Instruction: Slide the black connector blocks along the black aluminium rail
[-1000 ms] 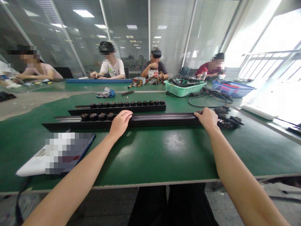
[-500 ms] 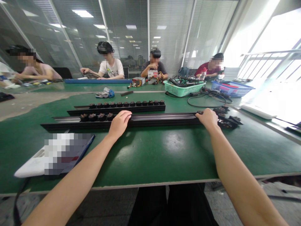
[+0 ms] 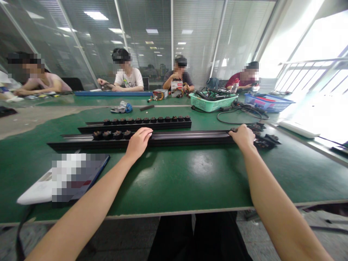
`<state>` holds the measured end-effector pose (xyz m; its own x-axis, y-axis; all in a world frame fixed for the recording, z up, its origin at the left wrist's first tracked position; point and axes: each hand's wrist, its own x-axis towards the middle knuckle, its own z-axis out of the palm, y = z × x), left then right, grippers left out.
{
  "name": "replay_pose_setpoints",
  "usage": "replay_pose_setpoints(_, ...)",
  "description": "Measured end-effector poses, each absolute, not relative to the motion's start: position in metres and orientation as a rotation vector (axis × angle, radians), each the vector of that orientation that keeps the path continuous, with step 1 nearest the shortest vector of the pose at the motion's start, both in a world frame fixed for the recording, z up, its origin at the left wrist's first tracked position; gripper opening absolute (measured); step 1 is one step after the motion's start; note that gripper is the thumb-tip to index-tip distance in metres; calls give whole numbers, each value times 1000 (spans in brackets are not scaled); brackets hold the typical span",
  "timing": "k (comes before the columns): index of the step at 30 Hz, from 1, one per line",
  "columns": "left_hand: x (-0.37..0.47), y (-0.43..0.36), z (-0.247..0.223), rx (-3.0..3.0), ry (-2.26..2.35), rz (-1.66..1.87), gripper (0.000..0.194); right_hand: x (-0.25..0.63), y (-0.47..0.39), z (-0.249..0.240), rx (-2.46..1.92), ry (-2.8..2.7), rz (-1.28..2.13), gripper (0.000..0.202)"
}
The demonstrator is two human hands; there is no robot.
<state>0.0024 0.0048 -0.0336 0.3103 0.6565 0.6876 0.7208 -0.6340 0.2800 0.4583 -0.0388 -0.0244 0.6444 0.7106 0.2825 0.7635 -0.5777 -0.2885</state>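
A long black rail (image 3: 190, 137) with a shiny channel along its top lies across the green table in front of me. My left hand (image 3: 139, 142) is closed over its middle, fingers together. Just left of that hand, several round black parts (image 3: 117, 135) sit in the channel. At the rail's right end my right hand (image 3: 244, 137) is closed on a small black part (image 3: 233, 129), mostly covered by the fingers. More loose black parts (image 3: 268, 140) lie beside it on the right. A second black rail (image 3: 136, 127), with a row of similar parts, lies behind the first.
A white device and dark panel (image 3: 40, 188), partly blurred, lie at left front. Farther back are a glove (image 3: 122, 107), a green basket (image 3: 212, 105) of cables, a blue basket (image 3: 268, 103) and a black cable (image 3: 239, 122). Several people sit across the table.
My right hand has shifted slightly to the right at the rail's end. My left hand stays in place on the rail. A co-worker at the far left side has lowered an arm a little.
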Motion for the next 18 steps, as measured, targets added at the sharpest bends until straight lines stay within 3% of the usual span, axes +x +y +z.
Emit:
replay_pose_setpoints(8,3,4,-33,-2480,-1304,-1238,31,460,-40,-21,-2499,-1117,-132,47)
replay_pose_setpoints(18,2,5,-34,-2481,-1299,-1235,31,460,-38,-25,-2479,-950,-112,73)
